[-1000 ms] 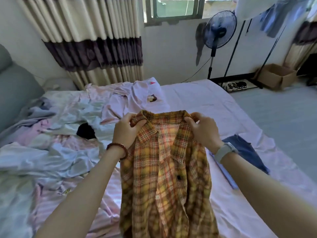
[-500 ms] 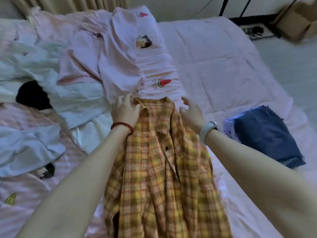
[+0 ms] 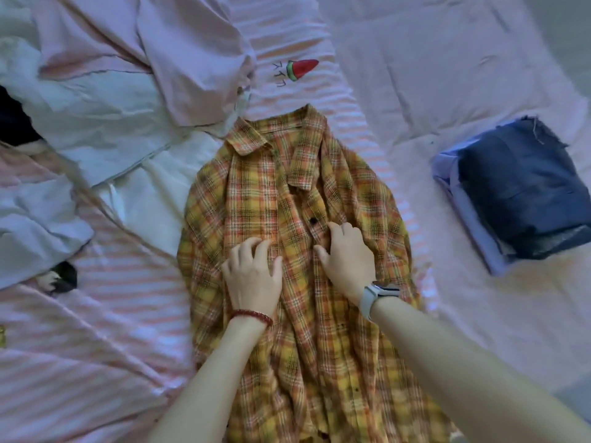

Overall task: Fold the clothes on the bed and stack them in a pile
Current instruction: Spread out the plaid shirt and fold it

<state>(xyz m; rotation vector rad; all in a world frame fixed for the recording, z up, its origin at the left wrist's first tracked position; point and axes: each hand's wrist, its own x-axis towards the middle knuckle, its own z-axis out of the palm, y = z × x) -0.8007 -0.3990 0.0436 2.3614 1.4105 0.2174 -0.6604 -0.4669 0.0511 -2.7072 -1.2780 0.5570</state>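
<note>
With the plaid shirt (image 3: 287, 238) lying face up at frame centre on the bed (image 3: 447, 75), my left hand (image 3: 252, 276) and right hand (image 3: 348, 260) rest on its chest, fingers loosely spread and gripping nothing, and I should smooth outward from the placket before folding.

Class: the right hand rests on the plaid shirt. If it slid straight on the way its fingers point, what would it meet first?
Probably the right hand would meet the shirt's dark button, then its collar.
</note>
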